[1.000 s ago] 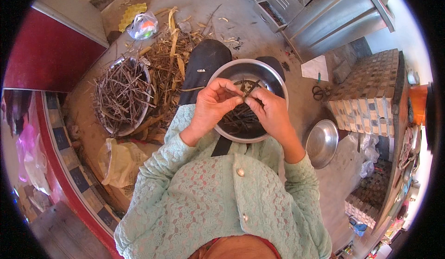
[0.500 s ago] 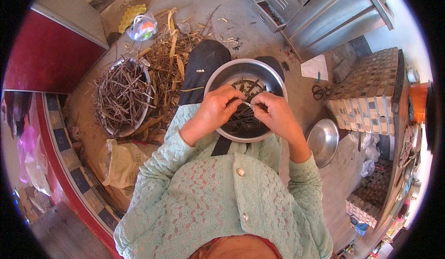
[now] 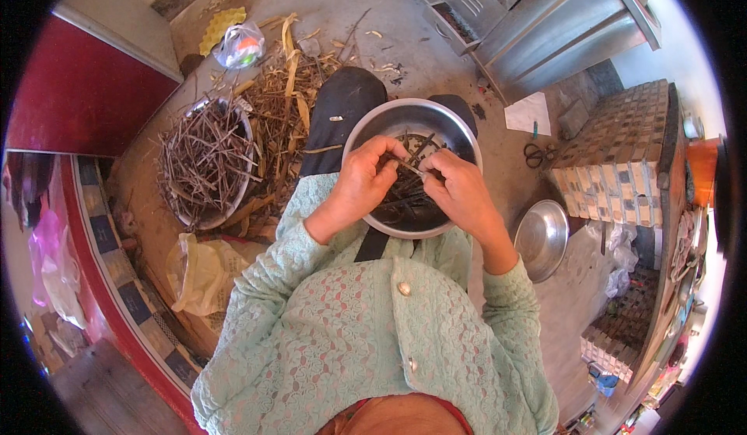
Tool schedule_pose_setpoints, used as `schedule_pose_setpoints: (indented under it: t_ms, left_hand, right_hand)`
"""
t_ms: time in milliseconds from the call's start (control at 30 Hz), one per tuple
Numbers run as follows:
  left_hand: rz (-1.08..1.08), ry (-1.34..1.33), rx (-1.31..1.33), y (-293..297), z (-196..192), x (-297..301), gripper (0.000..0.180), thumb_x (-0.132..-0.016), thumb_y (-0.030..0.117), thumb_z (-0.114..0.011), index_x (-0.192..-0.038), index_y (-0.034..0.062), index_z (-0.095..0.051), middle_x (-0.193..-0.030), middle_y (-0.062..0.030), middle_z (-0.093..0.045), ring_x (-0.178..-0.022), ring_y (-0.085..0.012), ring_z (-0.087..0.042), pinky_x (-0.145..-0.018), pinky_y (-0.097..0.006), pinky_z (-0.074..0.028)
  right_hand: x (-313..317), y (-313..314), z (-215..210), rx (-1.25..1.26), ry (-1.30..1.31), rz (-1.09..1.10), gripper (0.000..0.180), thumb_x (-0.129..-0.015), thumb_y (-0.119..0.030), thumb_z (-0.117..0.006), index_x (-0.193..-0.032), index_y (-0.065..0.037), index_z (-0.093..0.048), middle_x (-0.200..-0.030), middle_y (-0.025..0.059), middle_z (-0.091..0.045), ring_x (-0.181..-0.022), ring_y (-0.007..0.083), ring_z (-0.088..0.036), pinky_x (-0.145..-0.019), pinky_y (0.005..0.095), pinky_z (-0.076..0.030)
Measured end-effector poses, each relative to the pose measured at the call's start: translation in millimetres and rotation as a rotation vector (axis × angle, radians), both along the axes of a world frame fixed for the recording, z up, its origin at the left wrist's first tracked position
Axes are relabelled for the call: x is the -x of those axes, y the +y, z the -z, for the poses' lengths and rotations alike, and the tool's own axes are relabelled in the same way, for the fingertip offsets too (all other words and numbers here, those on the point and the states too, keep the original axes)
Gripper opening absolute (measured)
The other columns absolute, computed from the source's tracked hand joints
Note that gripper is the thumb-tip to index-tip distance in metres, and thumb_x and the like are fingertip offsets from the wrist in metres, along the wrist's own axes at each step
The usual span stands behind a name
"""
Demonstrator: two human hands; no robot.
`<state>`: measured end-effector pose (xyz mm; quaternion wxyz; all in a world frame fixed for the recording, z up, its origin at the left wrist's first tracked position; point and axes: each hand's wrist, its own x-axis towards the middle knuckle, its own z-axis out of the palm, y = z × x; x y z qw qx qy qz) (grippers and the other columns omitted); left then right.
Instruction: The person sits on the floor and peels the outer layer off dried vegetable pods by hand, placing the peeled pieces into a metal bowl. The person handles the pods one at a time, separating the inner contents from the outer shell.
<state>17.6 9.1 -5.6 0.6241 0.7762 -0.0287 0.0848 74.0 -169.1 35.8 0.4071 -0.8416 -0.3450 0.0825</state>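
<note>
A steel bowl rests on my lap, with dark, thin dry pods and small loose bits in its bottom. Over the bowl, my left hand pinches one end of a slender dry pod. My right hand grips its other end between thumb and fingers, so the pod spans the short gap between both hands. To the left, a metal basin on the floor is heaped with similar long brown pods.
Dry husks and stalks litter the floor beside my left knee. A plastic bag lies beyond them, a pale sack nearer. On the right are an empty steel basin, scissors, white paper and a tiled stove.
My fingertips have shifted slightly and spread a little apart. More of the pod between them now shows. The bowl and surroundings stay in place.
</note>
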Motion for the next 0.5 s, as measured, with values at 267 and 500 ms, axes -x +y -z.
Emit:
schedule_pose_setpoints:
  t_ms: [267, 500]
  left_hand:
    - [-0.029, 0.079, 0.067, 0.8, -3.9, 1.8, 0.02, -0.081, -0.009, -0.054, -0.099, 0.0008, -0.054, -0.086, -0.0005, -0.057, -0.075, -0.0045, -0.052, -0.067, -0.021, -0.045]
    - [-0.039, 0.079, 0.262, 3.6, 11.2, 0.5, 0.018, -0.083, -0.006, -0.055, -0.099, 0.0022, -0.054, -0.088, 0.0001, -0.058, -0.08, -0.005, -0.054, -0.071, -0.021, -0.046]
  right_hand:
    - [-1.4, 5.5, 5.4, -0.023, -0.024, 0.031, 0.012, -0.078, -0.007, -0.067, -0.084, -0.001, -0.058, -0.076, 0.0124, -0.055, -0.066, 0.0286, -0.055, -0.061, 0.0338, -0.043]
    - [-1.4, 3.5, 3.5, -0.077, 0.01, 0.106, 0.01, -0.077, -0.004, -0.066, -0.082, -0.001, -0.058, -0.074, 0.0135, -0.055, -0.065, 0.029, -0.057, -0.059, 0.0346, -0.044]
